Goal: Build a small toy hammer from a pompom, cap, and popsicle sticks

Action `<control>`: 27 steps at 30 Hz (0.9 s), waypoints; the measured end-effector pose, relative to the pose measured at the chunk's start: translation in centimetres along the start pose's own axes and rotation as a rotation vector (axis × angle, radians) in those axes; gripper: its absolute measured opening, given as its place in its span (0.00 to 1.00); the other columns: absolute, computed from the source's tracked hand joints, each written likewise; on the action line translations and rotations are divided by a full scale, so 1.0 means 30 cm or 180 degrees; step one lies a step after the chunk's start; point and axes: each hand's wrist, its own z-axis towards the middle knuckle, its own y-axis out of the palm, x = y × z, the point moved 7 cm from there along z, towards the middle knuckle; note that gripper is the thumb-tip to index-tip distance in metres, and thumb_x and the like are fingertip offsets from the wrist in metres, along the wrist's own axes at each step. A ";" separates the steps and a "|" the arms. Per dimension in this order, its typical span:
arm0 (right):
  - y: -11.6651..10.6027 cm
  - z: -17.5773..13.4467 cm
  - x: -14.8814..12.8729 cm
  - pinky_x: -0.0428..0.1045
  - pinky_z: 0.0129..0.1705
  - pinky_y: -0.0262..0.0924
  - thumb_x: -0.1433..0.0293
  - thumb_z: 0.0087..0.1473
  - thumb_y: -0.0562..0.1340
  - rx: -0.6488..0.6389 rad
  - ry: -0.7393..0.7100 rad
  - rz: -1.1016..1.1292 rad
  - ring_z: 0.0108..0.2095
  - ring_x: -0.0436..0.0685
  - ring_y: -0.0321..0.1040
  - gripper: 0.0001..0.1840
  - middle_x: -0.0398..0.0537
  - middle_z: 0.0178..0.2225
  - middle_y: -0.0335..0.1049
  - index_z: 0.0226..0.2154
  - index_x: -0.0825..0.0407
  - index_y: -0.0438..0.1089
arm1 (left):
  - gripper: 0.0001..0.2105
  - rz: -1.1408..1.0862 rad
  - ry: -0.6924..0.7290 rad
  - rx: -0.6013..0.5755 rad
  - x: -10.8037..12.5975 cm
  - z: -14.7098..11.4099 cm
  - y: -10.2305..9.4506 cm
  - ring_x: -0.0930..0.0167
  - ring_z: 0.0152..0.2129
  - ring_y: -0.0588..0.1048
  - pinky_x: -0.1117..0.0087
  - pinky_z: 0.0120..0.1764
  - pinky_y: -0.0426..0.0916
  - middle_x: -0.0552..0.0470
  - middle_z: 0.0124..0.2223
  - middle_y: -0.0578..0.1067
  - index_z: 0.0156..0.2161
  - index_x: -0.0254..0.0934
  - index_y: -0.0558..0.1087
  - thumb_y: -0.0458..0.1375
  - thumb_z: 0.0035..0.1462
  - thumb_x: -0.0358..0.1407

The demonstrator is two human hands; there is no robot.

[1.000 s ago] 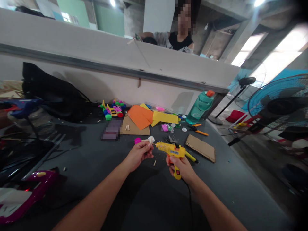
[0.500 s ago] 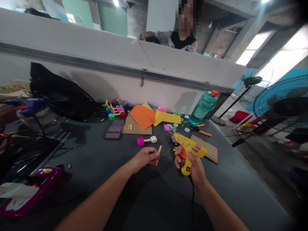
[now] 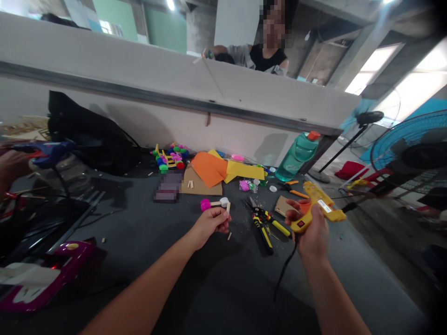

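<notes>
Between the fingertips of my left hand (image 3: 212, 226) a short wooden stick (image 3: 228, 208) is pinched upright. Another small stick piece (image 3: 229, 236) lies on the table just below those fingers. Right behind this hand rests a stick with a pink cap (image 3: 205, 204) on one end and a white cap (image 3: 224, 202) on the other. My right hand (image 3: 312, 228) grips a yellow hot glue gun (image 3: 319, 207) over the right side of the table, its black cord hanging down. Yellow-and-black pliers (image 3: 262, 225) lie with handles apart between my hands.
Orange and yellow sheets (image 3: 209, 167) lie on cardboard (image 3: 202, 190) at the back. A green bottle (image 3: 296, 158) stands back right, near orange-handled pliers (image 3: 296, 191). Far left, another person's hand (image 3: 9, 167) is near a blue tool (image 3: 49, 153). A purple device (image 3: 70, 260) sits front left.
My right hand has carried the glue gun to the right and away from my left hand, uncovering the pliers. My left hand, still holding the stick, has shifted slightly.
</notes>
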 end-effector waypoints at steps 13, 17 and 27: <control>0.132 -0.100 0.117 0.41 0.14 0.52 0.55 0.51 0.59 -0.1364 0.0506 -0.0642 0.11 0.44 0.53 0.17 0.34 0.16 0.60 0.37 0.50 0.61 | 0.13 -0.0211 0.0195 -0.0008 0.029 0.000 0.004 0.79 0.19 0.66 0.75 0.28 0.67 0.56 0.22 0.67 0.28 0.32 0.70 0.60 0.50 0.42; 0.181 -0.176 0.176 0.42 0.14 0.50 0.54 0.49 0.60 -0.1891 0.0717 -0.0899 0.12 0.44 0.53 0.19 0.35 0.16 0.60 0.37 0.52 0.61 | 0.12 -0.0287 0.0257 -0.0060 0.035 -0.002 0.008 0.79 0.20 0.67 0.75 0.28 0.67 0.55 0.23 0.68 0.29 0.32 0.71 0.60 0.51 0.42; 0.046 -0.009 0.145 0.47 0.22 0.58 0.58 0.48 0.59 -0.0884 -0.0096 -0.2974 0.21 0.52 0.63 0.22 0.45 0.27 0.67 0.42 0.53 0.61 | 0.12 -0.0301 0.0246 0.0011 0.037 -0.003 0.003 0.79 0.20 0.66 0.74 0.30 0.69 0.55 0.22 0.67 0.28 0.32 0.71 0.60 0.51 0.41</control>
